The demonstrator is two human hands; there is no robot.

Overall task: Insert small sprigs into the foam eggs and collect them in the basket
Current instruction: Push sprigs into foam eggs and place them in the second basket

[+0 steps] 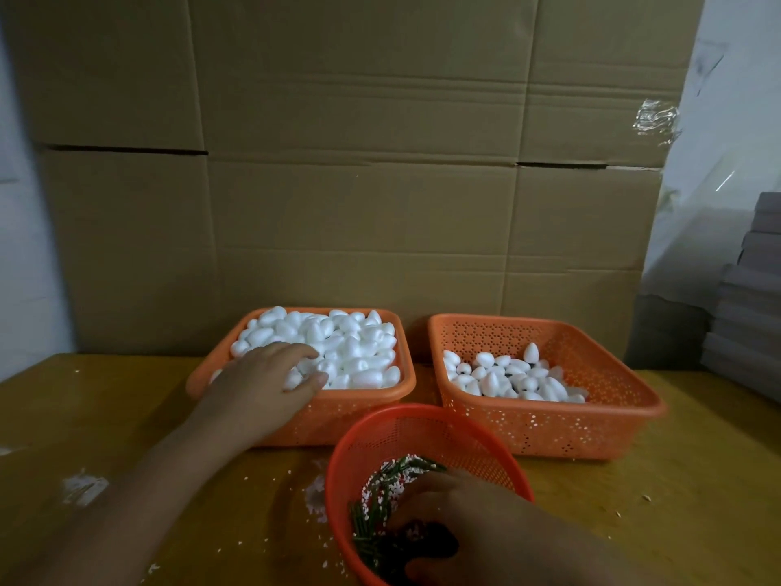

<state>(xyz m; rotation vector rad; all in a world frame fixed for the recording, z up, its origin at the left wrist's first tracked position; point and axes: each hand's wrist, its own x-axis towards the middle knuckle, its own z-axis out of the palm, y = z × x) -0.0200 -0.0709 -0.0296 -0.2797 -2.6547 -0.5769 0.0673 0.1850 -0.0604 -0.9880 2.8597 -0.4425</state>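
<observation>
The left orange basket (363, 406) is heaped with plain white foam eggs (350, 348). My left hand (266, 384) reaches into its near-left corner, thumb and fingers curled round one foam egg (292, 380). The right orange basket (549, 420) holds a shallow layer of eggs (507, 376), some showing dark spots. In front stands a round red basket (422, 433) of small green sprigs (372, 518) mixed with white and red bits. My right hand (456, 530) is down inside it, fingers curled into the sprigs; its fingertips are in shadow.
A wall of brown cardboard boxes (359, 184) stands right behind the baskets. Grey flat stacks (748, 298) and clear plastic film sit at the right. White foam crumbs (84, 486) are scattered on the yellow wooden table (676, 480).
</observation>
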